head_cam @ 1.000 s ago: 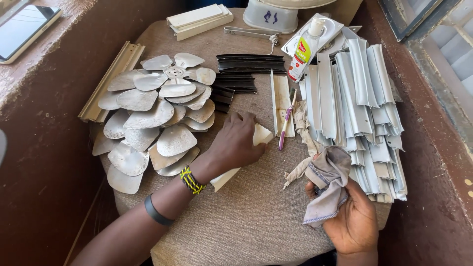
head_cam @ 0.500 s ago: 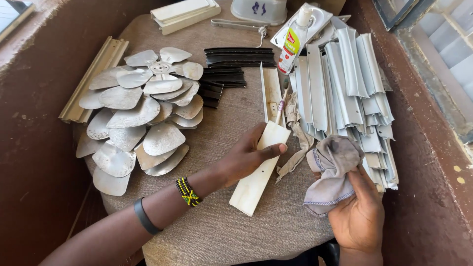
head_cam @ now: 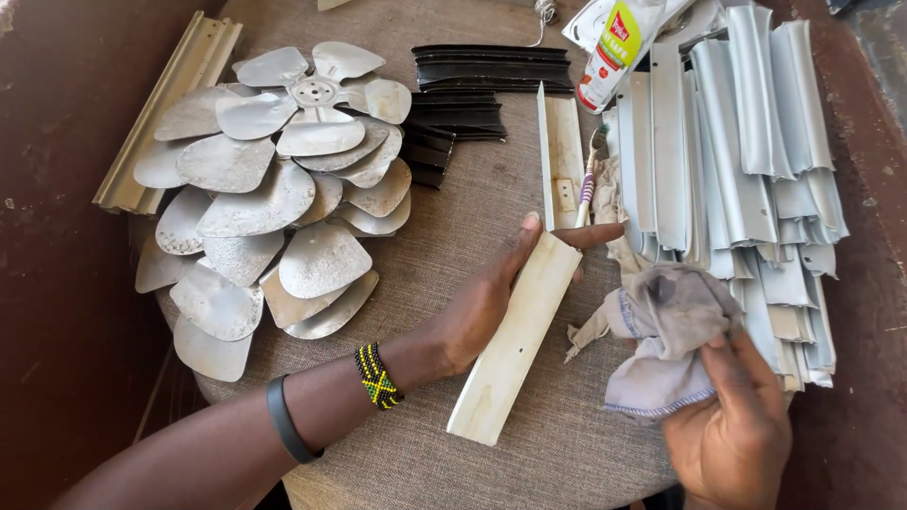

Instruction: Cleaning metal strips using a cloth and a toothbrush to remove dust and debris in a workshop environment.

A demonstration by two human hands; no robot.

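My left hand (head_cam: 491,293) grips a long cream-coloured angle strip (head_cam: 510,349) near its upper end and holds it slanted over the cloth-covered round table (head_cam: 472,227). My right hand (head_cam: 732,425) holds a crumpled grey rag (head_cam: 661,331) just right of the strip. A beaded wristband and a dark band sit on my left forearm.
A heap of silver fan blades (head_cam: 274,198) lies at the left. Black strips (head_cam: 472,85) are stacked at the top centre. Another cream strip (head_cam: 562,156) and a toothbrush (head_cam: 588,175) lie beyond my hands. Several grey metal channels (head_cam: 737,161) pile up at the right, with a tube (head_cam: 614,47) above.
My left hand has lifted the cream strip from under the fan blades' edge and swung it toward the rag. The view has come closer to the table.
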